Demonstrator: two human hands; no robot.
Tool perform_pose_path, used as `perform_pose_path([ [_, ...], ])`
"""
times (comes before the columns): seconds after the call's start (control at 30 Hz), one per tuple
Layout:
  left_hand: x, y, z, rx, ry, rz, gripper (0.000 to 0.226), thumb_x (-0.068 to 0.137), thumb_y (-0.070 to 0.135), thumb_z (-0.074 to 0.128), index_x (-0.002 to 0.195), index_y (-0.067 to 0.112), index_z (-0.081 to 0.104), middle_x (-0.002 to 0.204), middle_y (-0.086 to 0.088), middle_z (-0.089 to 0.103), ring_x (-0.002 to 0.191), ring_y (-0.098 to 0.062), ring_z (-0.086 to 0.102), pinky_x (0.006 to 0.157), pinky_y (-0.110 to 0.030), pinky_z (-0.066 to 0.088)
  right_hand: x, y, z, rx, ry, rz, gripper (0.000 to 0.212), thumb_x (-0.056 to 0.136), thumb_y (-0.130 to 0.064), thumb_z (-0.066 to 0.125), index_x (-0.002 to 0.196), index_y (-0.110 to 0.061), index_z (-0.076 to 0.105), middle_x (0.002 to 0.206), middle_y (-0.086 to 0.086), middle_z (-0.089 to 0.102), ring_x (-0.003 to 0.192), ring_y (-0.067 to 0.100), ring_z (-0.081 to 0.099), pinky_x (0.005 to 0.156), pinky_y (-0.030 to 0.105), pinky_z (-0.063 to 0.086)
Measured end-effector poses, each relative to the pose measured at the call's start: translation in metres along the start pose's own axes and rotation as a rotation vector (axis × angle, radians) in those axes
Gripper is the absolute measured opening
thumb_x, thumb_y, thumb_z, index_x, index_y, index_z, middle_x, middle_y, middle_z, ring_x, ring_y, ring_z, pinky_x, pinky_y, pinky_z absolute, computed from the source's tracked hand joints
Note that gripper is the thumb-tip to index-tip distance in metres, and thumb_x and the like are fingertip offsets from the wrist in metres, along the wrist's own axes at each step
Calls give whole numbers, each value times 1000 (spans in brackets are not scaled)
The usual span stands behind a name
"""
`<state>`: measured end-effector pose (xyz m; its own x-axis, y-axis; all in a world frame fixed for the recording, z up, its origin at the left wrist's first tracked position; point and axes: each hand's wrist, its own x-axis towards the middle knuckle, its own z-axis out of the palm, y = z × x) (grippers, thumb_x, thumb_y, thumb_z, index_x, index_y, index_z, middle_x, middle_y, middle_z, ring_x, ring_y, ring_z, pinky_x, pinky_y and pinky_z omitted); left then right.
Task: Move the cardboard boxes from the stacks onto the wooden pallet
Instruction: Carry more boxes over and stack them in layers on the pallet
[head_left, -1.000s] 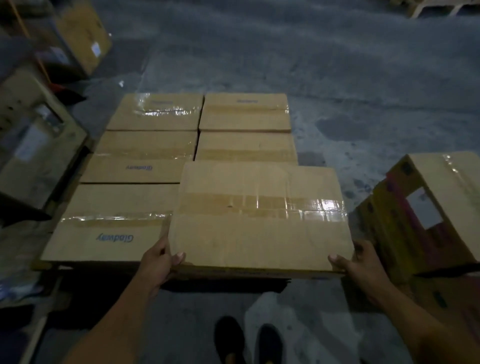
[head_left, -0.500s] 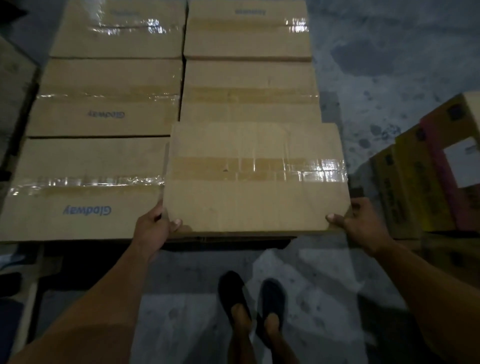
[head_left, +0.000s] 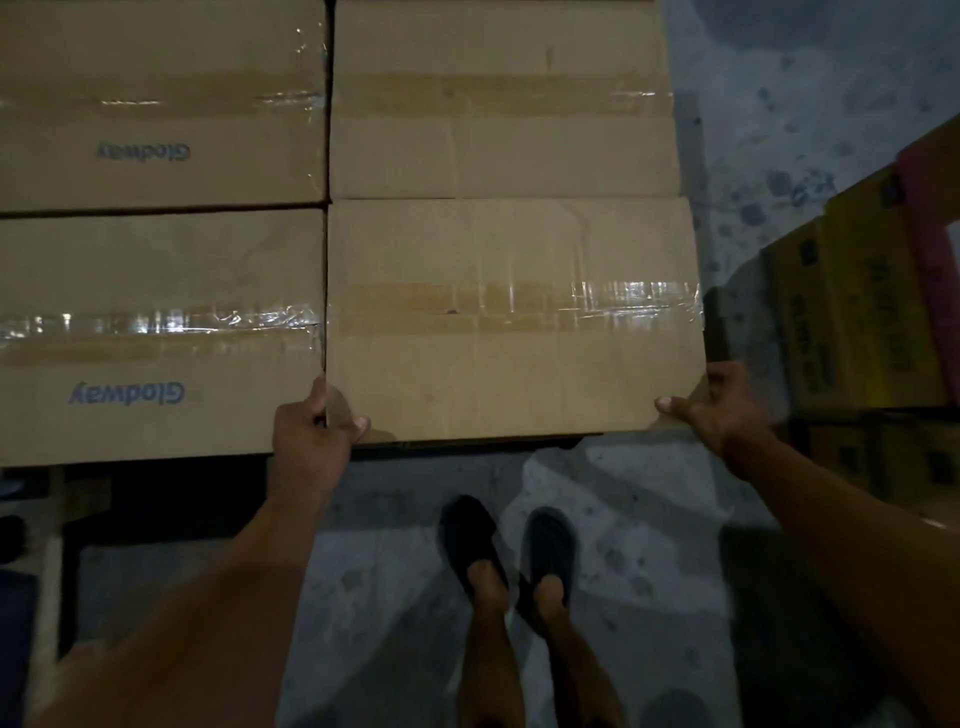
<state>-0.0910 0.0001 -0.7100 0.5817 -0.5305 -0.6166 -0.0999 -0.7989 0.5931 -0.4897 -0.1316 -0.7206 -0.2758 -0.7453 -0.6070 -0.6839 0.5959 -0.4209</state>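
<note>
Brown taped cardboard box (head_left: 511, 322) sits in the front row, touching a plain brown box (head_left: 498, 135) behind it and a blue-lettered brown box (head_left: 156, 338) on its left. The left hand (head_left: 311, 431) grips its near left corner, and the right hand (head_left: 719, 405) grips its near right corner. Yellow printed boxes (head_left: 857, 322) stand nearby.

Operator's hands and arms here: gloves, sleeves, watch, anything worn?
Nothing worn shows. Left hand and right hand are bare, no gloves, rings or watch visible. Left forearm and right forearm are bare, no sleeves in frame. Dim light.
</note>
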Motion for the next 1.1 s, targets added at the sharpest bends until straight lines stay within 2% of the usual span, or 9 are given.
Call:
perform_pose_path([
  [0.07,0,-3,5,107,84,40,77,80,3,81,148,6,44,117,-9,64,105,-23,60,83,-13,44,0,1,3,1,-9,6,77,82,-19,82,142,-10,35,144,20,47,129,39,49,105,50,42],
  [0.1,0,-6,8,157,113,62,78,79,5,82,147,6,46,107,-14,64,97,-28,62,77,-16,48,0,2,4,1,-12,-1,77,82,-19,82,143,-11,35,144,20,47,129,40,49,105,50,43],
  [0.2,1,-9,14,306,169,116,82,77,12,85,149,15,46,101,-29,58,92,-42,62,83,-42,55,-2,3,5,-9,-15,-22,78,82,-22,82,144,-13,35,145,19,48,129,39,50,103,49,44],
  [0.33,-3,0,20,457,227,137,84,80,13,82,152,18,39,112,-29,52,104,-46,55,86,-50,50,-2,2,4,-51,-25,-46,76,84,-22,80,145,-10,37,144,18,50,129,36,51,102,44,44],
  [0.43,-6,8,20,571,244,163,83,81,20,82,152,18,38,124,-29,47,113,-49,50,88,-53,48,-7,-3,2,-73,-37,-68,79,86,-24,79,149,-9,34,149,17,47,134,35,47,108,44,39],
  [0.6,-37,31,15,561,233,260,72,91,25,71,153,11,39,138,-28,45,122,-46,48,99,-51,47,-33,-21,-25,-161,-16,-88,87,95,-32,68,160,-11,14,161,16,31,145,36,34,116,43,30],
  [0.7,-66,62,5,550,242,381,66,92,33,67,149,9,44,140,-26,50,127,-43,48,102,-51,46,-54,-31,-66,-137,15,-190,85,96,-35,66,159,-8,16,160,18,32,144,37,36,115,43,31],
  [0.93,-163,180,-10,522,270,705,63,94,33,67,145,1,49,147,-23,49,135,-39,47,110,-46,39,-124,-43,-196,-74,264,-372,75,100,-41,57,156,-3,25,155,24,38,137,42,42,110,44,35],
  [1.1,-243,251,2,504,215,937,62,95,35,65,145,2,50,149,-22,48,137,-37,45,112,-45,37,-192,-2,-280,-27,470,-311,73,101,-45,53,155,-3,29,156,21,37,141,39,38,115,46,30],
])
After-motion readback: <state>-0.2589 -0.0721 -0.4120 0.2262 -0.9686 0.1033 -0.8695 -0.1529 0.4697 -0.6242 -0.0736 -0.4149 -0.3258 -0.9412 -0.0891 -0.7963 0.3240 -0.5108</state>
